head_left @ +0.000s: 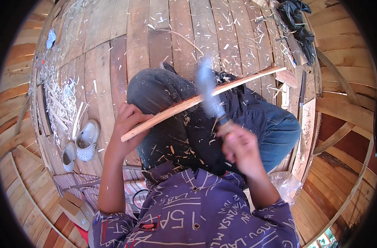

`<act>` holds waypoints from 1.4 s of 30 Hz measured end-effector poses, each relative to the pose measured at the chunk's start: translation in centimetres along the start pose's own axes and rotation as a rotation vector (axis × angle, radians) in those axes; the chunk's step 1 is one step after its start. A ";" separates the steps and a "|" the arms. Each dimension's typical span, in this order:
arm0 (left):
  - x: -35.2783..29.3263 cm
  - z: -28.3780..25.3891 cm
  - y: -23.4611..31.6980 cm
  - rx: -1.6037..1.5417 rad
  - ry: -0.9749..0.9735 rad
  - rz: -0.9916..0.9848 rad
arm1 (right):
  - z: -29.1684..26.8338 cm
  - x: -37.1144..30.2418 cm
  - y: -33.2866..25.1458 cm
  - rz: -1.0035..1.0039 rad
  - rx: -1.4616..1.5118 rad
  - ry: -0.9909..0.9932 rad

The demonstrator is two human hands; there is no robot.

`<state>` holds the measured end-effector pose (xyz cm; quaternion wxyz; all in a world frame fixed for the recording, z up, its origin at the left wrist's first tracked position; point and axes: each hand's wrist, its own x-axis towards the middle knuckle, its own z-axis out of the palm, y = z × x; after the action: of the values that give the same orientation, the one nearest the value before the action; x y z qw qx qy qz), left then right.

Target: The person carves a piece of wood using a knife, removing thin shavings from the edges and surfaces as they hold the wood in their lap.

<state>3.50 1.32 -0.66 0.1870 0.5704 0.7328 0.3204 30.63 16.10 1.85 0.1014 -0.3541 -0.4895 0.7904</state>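
Observation:
A long, narrow strip of wood lies slantwise above my crossed legs, its near end low at the left and its far end up at the right. My left hand is closed round the strip close to its near end. In my right hand is the handle of a machete-like knife, whose broad blade is smeared by motion. The blade crosses the strip near its middle; whether it touches the wood I cannot tell. Wood chips are scattered over my dark trousers.
Pale shavings litter the plank floor, heaped thickest at the left. Light clogs stand at my left, above a striped mat and a cardboard box. A black plastic bag lies far right, and a clear bag near my right elbow.

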 end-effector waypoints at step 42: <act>-0.3 0.6 -0.1 0.014 0.065 0.021 | 1.2 -0.5 0.4 -0.053 -0.035 0.009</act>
<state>3.91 1.14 -1.16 0.1559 0.5685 0.7348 0.3354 30.22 14.82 2.08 0.1185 -0.3463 -0.5122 0.7770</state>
